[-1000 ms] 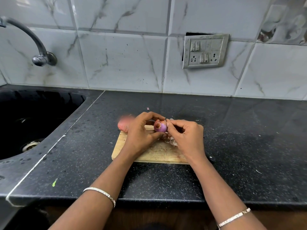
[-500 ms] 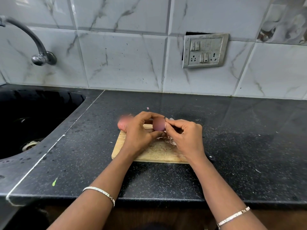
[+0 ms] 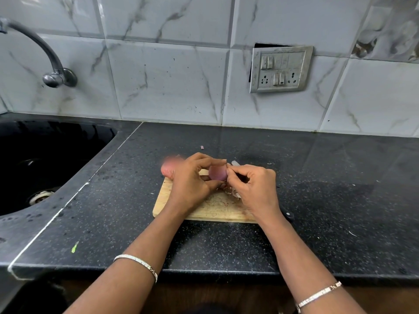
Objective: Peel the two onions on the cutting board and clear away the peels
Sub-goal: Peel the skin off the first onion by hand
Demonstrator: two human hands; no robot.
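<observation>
Right of the right hand [image 3: 256, 189], the dark counter [image 3: 335, 191] lies open up to the tiled wall [image 3: 170, 87], with only small scraps on it. The gap between the hands is filled by the onion [image 3: 218, 172] they both grip. Below them lie the cutting board [image 3: 213, 211] and a heap of peels [image 3: 232, 192]. Just beyond the left hand [image 3: 192, 180], a second onion [image 3: 167, 169] blocks the way. Farther left, the counter drops into the sink [image 3: 56, 150], under the tap [image 3: 59, 77].

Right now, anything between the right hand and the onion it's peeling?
Nothing visible. The left hand holds the onion above the cutting board, and the right hand has its fingers pinching at the onion's right edge.
</observation>
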